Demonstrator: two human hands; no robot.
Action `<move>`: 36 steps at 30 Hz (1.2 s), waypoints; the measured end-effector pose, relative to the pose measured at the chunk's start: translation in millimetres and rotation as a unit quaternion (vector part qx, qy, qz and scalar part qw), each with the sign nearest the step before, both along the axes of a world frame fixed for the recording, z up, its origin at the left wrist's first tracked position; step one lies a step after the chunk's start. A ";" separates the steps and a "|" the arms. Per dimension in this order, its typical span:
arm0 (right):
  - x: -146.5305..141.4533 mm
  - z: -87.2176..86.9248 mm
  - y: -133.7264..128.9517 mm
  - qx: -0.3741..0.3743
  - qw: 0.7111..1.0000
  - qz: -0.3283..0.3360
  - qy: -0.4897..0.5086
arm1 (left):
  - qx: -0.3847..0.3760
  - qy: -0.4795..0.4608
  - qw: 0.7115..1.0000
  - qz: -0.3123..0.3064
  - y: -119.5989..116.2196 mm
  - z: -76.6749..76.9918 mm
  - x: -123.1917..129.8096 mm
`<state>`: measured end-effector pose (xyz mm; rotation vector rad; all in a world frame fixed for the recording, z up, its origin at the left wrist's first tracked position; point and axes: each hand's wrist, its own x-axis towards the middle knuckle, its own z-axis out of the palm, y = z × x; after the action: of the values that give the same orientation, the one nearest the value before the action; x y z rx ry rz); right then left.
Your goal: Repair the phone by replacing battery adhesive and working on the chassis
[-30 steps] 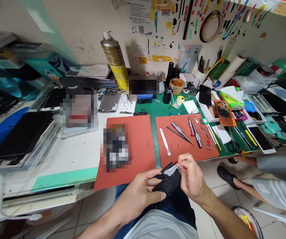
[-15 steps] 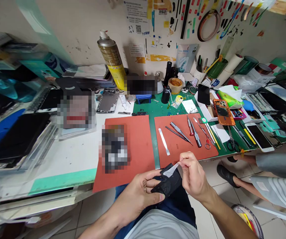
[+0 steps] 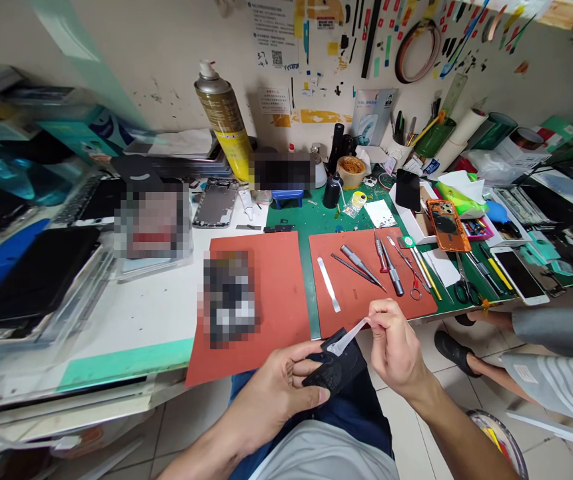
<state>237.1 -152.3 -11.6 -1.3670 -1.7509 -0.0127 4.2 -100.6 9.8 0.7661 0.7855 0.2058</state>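
Low in front of my lap, my left hand [image 3: 291,383] grips a thin black flat part [image 3: 339,373], thumb on its face and fingers at its edge and behind it. It resembles a phone battery, but I cannot tell its exact kind. A whitish film strip [image 3: 349,337] runs from the part's upper end. My right hand [image 3: 399,347] pinches the strip's free end and holds it stretched up to the right. On the red mat [image 3: 366,313] beyond lie a white strip [image 3: 328,285], tweezers [image 3: 356,270] and screwdrivers [image 3: 392,270].
A blurred-out device [image 3: 231,297] rests on the left red mat [image 3: 284,300]. A spray can [image 3: 224,120] stands at the wall. Scissors [image 3: 465,287], an orange phone back [image 3: 449,225] and a white phone [image 3: 520,275] lie at right. Another person's legs [image 3: 541,373] are close by.
My right hand has moved a little up and to the right, drawing the film strip out longer and narrower. My left hand and the black part have hardly moved.
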 end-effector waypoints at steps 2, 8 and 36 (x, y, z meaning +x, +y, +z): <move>1.3 1.0 0.6 0.005 1.000 -0.012 -0.012 | 0.003 -0.004 1.000 -0.003 0.1 -0.4 -0.2; 5.7 -0.1 4.1 0.025 0.999 -0.039 -0.024 | 0.000 -0.002 1.000 -0.007 0.3 -3.4 -0.5; 40.2 31.6 -7.9 -0.184 0.813 -0.001 0.553 | 0.000 -0.008 0.998 0.058 12.4 1.5 -2.3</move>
<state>277.2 -160.3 20.0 -1.2116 -0.7471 0.9774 1.9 -88.3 11.3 0.7180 0.8149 0.3165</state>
